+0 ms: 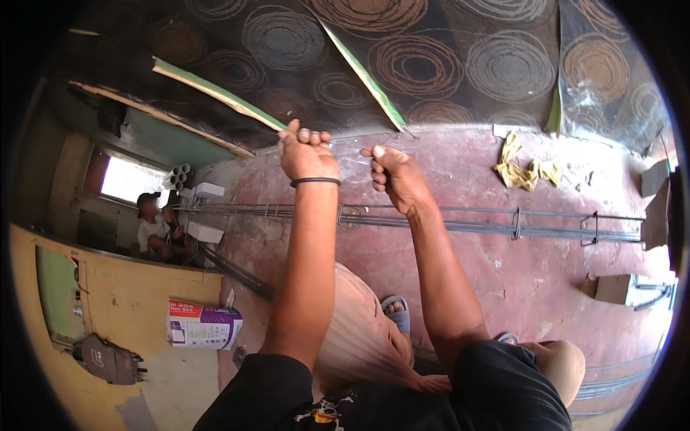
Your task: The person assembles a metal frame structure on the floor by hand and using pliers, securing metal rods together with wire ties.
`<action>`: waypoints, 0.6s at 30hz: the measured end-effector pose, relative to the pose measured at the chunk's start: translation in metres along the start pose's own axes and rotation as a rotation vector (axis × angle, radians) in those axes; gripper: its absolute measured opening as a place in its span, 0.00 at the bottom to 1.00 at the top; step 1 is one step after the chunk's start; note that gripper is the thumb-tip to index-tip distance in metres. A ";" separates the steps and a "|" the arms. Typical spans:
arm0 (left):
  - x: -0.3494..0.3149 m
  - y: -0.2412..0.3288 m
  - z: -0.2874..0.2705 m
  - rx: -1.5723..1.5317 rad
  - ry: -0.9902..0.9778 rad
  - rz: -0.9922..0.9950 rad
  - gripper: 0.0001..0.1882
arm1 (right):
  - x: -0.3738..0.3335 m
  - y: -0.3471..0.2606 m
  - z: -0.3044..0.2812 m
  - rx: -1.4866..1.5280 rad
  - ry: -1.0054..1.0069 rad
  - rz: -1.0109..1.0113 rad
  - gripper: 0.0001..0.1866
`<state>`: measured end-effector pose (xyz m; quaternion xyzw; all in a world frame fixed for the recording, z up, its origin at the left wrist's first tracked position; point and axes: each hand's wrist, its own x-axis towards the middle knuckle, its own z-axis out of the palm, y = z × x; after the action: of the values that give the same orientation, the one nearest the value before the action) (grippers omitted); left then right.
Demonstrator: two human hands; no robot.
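The left hand had its fingers curled on a thin wire, a black band round its wrist; the right hand pinched the wire between thumb and forefinger. The wire spanned the gap between the 2 hands, seen past the rebar on the reddish floor. A yellow cloth lay to the right; 1 other person sat far left

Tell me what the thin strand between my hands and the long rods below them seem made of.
The thin, pale strand: perhaps wire or plastic; its slight shine leaves it open.

The long, straight, grey rods: probably steel, dullish, judging by their rigid lines and bent loops.
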<state>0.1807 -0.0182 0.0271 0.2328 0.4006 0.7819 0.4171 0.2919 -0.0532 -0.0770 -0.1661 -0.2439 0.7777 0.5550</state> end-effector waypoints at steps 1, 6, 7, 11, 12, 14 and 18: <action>-0.005 0.003 -0.009 -0.008 -0.003 -0.003 0.18 | 0.000 0.010 0.000 0.079 0.033 -0.010 0.14; -0.036 -0.018 -0.021 0.031 -0.109 -0.162 0.16 | 0.011 0.014 -0.005 0.481 0.324 -0.254 0.11; -0.053 -0.030 -0.015 0.053 -0.106 -0.194 0.15 | 0.018 0.017 -0.021 0.517 0.335 -0.328 0.10; -0.081 -0.042 -0.003 0.103 -0.149 -0.147 0.15 | 0.006 0.005 -0.020 0.577 0.354 -0.333 0.12; -0.079 -0.042 0.000 0.103 -0.153 -0.146 0.15 | 0.004 0.002 -0.023 0.578 0.352 -0.337 0.12; -0.072 -0.037 0.004 0.129 -0.107 -0.086 0.14 | -0.004 -0.010 -0.018 0.628 0.160 -0.355 0.14; -0.063 -0.034 -0.007 0.133 -0.095 -0.113 0.15 | 0.000 -0.006 -0.017 0.671 -0.079 -0.423 0.14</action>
<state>0.2260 -0.0630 -0.0065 0.2737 0.4441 0.7168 0.4627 0.3060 -0.0479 -0.0878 0.1085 -0.0261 0.6886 0.7165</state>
